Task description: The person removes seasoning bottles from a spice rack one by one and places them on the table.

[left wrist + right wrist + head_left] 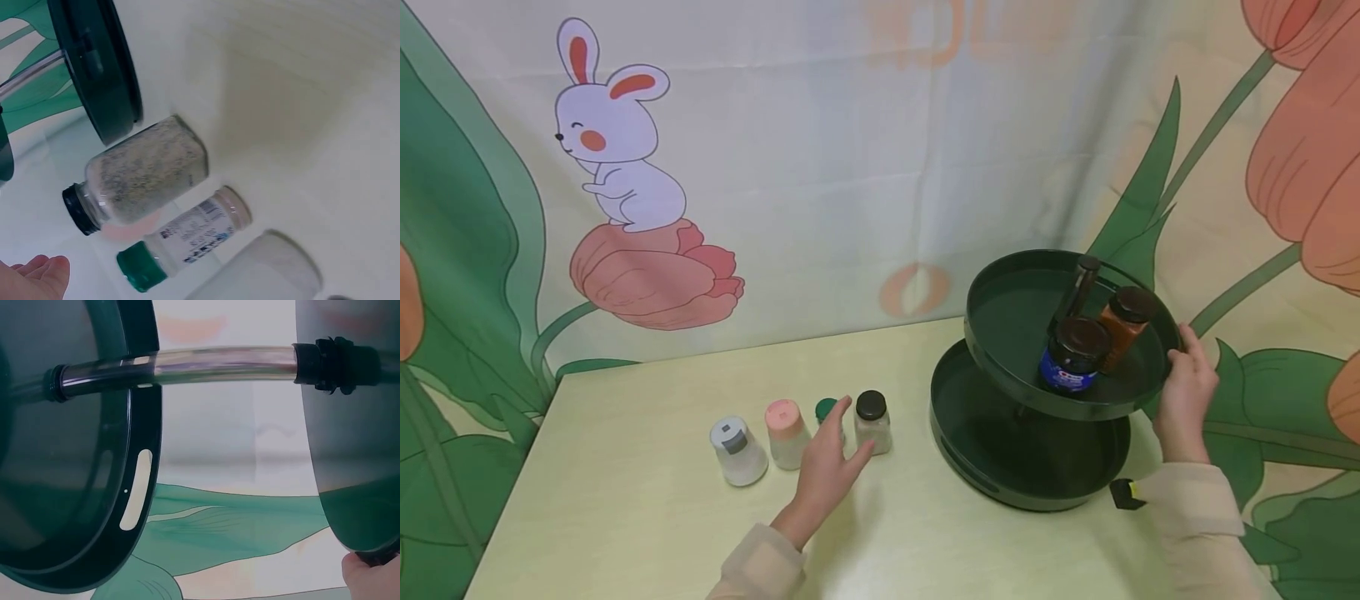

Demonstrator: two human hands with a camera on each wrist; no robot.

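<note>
My left hand [829,468] hovers over the table by a row of shakers and jars, its thumb and fingers spread, holding nothing. Closest to it are a clear jar with a black cap [872,423], with speckled seasoning inside, and a small green-capped shaker [185,239], partly hidden by the fingers in the head view. At the right, my right hand [1186,400] grips the rim of the upper level of a dark green two-tier tray [1000,329]. On that level stand a dark-lidded jar with a blue label [1069,367], an orange-brown jar [1122,333] and a slim dark bottle [1077,287].
Left of the hand stand a pink-topped shaker [787,433] and a grey-topped shaker [739,454]. A metal post [225,364] joins the tray's levels. Behind the pale table [625,517] hangs a printed cloth [820,183].
</note>
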